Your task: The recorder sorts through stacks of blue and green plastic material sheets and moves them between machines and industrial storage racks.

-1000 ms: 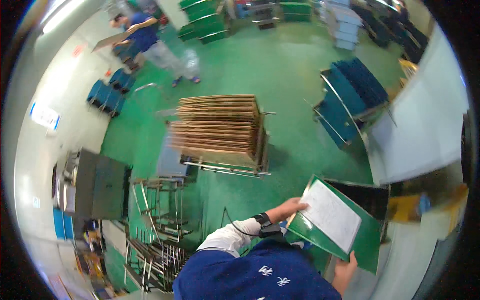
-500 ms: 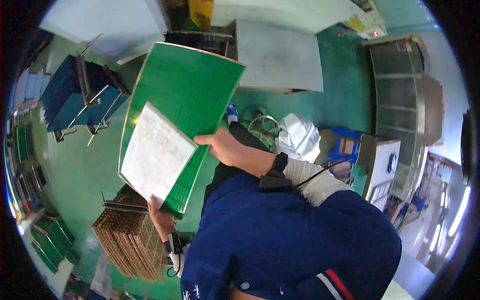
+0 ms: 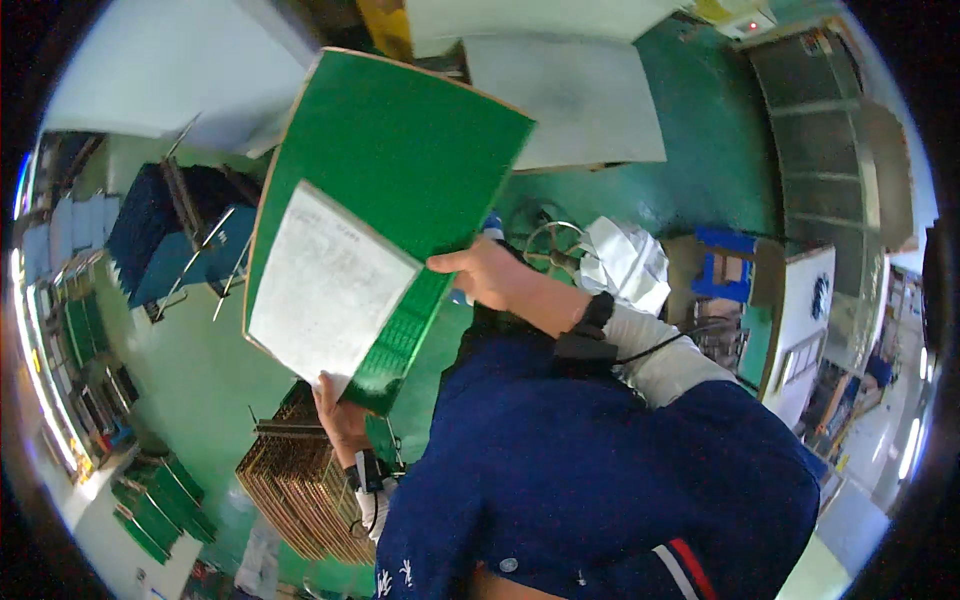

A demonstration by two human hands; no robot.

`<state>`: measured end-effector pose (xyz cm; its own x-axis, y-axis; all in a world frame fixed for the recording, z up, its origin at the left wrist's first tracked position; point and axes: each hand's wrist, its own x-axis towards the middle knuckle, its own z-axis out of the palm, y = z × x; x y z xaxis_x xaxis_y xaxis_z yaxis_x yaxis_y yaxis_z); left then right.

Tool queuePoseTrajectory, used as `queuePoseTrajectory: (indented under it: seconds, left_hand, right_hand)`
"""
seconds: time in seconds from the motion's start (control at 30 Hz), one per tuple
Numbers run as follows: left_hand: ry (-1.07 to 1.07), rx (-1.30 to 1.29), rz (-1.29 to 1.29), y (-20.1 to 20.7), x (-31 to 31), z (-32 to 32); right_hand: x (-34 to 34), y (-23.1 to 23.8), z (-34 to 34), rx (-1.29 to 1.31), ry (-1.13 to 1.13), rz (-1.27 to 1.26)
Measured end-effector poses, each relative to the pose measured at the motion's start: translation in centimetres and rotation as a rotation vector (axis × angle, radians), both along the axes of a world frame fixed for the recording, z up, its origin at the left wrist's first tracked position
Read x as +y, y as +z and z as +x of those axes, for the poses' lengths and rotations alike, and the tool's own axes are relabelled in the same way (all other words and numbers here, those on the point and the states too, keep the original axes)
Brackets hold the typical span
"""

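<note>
A large green circuit-board panel (image 3: 400, 150) with a copper-coloured edge is held slanted in front of me. Over its lower left lies a flat white rectangular sheet or pad (image 3: 330, 290) with faint smudges and handwriting. My right hand (image 3: 490, 275) grips the panel's right edge, its thumb on the front beside the white sheet's corner. At the bottom edge, my left hand (image 3: 342, 420) is closed on the panel, thumb over the sheet's lower corner. Behind the panel, the remaining fingers of both hands are mostly hidden.
Below my left hand stands a rack of brownish upright panels (image 3: 300, 480). Farther left are a rack of dark blue panels (image 3: 180, 240) and some green panels (image 3: 165, 505). A pale grey table (image 3: 570, 100) stands ahead. Crumpled white sheeting (image 3: 625, 265) and a metal shelf (image 3: 820, 180) are right.
The panel, with the white sheet on it, has come up and to the right in the picture, both hands keeping their grip. The surroundings have shifted a little as my view turned.
</note>
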<state>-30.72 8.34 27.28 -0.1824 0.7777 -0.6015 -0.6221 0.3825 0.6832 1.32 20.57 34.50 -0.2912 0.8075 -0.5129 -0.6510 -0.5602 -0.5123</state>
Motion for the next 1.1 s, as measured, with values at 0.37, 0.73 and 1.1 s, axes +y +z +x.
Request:
queuePoseTrajectory:
  seconds: [0.37,0.73,1.1]
  left_hand:
    - [0.205,0.013,0.055,1.3,-2.0,2.9]
    - [0.246,0.138,-0.031,1.8,-2.2,3.8]
    - [0.124,0.196,-0.033,0.9,-1.6,4.1]
  right_hand:
    - [2.1,1.1,1.0,0.034,0.178,-0.03]
    - [3.1,1.5,0.6,-0.044,0.197,-0.115]
    - [2.8,-0.7,1.4,-0.111,0.183,-0.239]
